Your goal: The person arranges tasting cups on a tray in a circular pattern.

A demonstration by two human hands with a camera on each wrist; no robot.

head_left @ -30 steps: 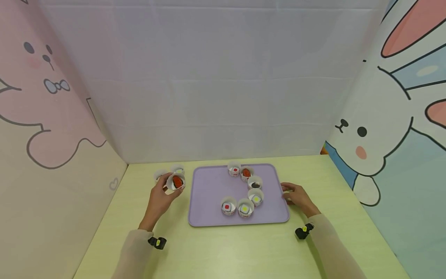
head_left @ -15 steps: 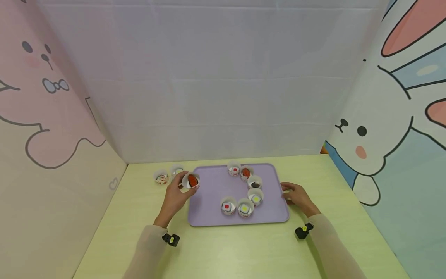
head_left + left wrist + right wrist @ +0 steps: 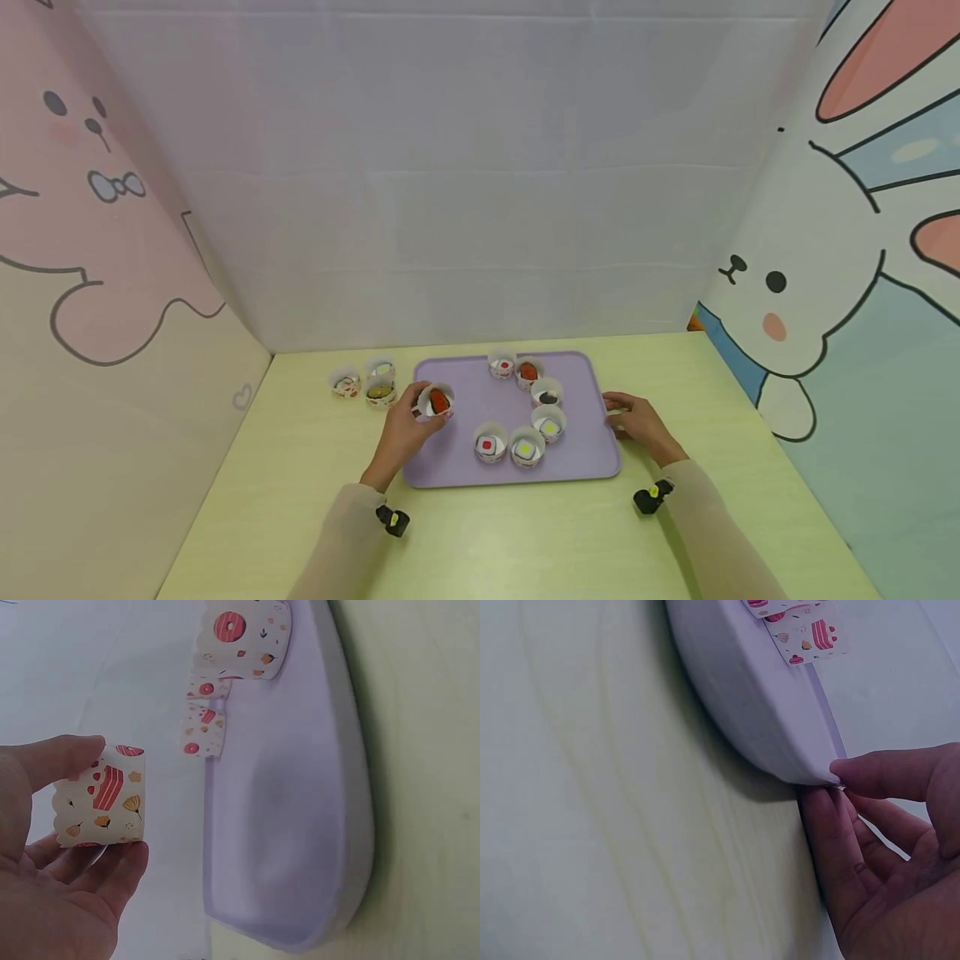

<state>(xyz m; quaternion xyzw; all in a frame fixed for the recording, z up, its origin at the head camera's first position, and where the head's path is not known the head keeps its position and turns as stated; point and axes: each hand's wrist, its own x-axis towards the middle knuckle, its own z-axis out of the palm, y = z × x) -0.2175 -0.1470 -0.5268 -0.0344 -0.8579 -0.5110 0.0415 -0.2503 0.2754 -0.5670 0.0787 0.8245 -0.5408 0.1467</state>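
In the head view my left hand [image 3: 403,432] holds a white paper baking cup [image 3: 112,801] above the left part of a lilac tray [image 3: 461,471]. An orange-red piece [image 3: 439,402] that looks like toy sushi lies in this cup. The left wrist view shows thumb and fingers on opposite sides of its printed wall, apart from the tray. At the tray's right edge, my right hand [image 3: 641,425] pinches the rim, thumb on top and fingers beneath in the right wrist view. Several similar cups stand on the tray, including a front one with a red-centred roll [image 3: 489,445].
Left of the tray, three more filled cups stand on the pale yellow table [image 3: 480,542], one with a yellowish-green filling [image 3: 380,392]. The tray's cups form a curve along its right side. A white sheet [image 3: 480,208] rises behind; cartoon-printed panels flank both sides.
My left hand has carried the cup with the orange-red piece rightward, from beside the cups on the table to above the tray's left part. The right hand has stayed at the tray's edge.
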